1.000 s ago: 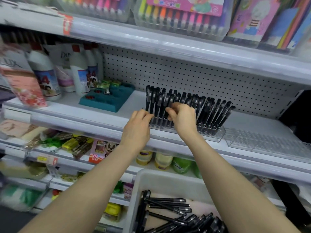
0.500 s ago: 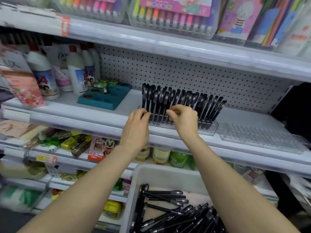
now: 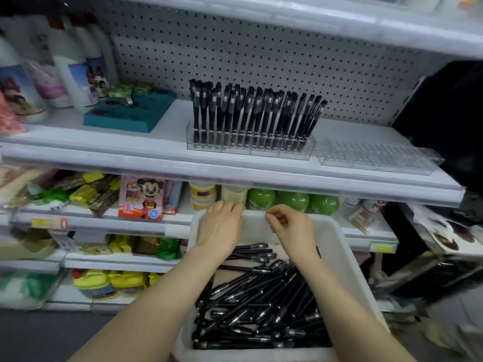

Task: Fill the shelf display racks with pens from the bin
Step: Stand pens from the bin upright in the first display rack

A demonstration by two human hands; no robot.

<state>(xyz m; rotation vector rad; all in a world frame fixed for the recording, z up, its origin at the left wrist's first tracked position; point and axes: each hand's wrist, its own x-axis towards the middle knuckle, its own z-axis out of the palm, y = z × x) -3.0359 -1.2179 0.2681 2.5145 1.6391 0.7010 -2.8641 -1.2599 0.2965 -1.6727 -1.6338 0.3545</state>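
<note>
Left hand and right hand, off the pen rack since a moment ago, now over the far rim of the bin, left fingers relaxed (empty), right fingers curled, cannot tell whether holding anything, loose pens below.

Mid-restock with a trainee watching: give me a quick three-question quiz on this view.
1. True or false: the bin is empty.
2. Fill in: the empty rack stands to the ___ of the full rack.
3. The left hand and right hand are: A) at the full rack B) at the bin C) at the empty rack.
Key: 1 false; 2 right; 3 B.
</note>
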